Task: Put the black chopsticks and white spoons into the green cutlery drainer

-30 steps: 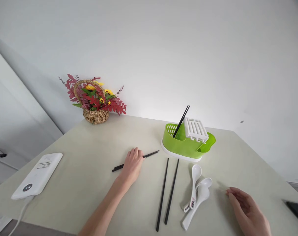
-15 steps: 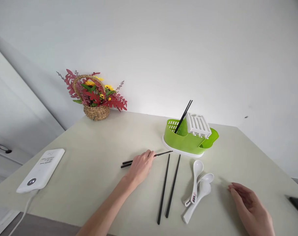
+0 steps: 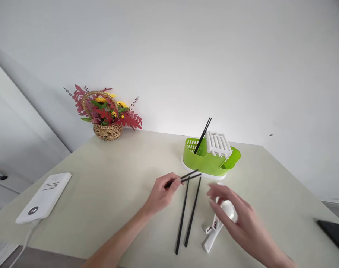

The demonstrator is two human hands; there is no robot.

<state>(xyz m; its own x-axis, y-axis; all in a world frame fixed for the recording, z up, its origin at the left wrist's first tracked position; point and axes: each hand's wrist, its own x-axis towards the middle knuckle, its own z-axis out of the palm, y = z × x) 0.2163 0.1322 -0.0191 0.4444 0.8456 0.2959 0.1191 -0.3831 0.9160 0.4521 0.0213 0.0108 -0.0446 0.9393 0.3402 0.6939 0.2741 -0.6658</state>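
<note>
Chopsticks [image 3: 189, 174], apparently two, in left fingers [image 3: 175, 185].

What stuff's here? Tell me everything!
Table: one, pale, centre
Wall: one, pale, behind
Panel: one, whitish, far left; dark handle
Floor: one, grey, bottom left
Basket: one, tan, back left; red, yellow flowers
Device: one, white, left; white cable
Holder: one, green, back right; white rack
Chopsticks: six, black; two in holder, two on table, two held
Spoons: three, white, right of table chopsticks, partly hidden
Flat object: one, black, right edge
Left hand: one, holding chopsticks
Right hand: one, open, by spoons
</note>
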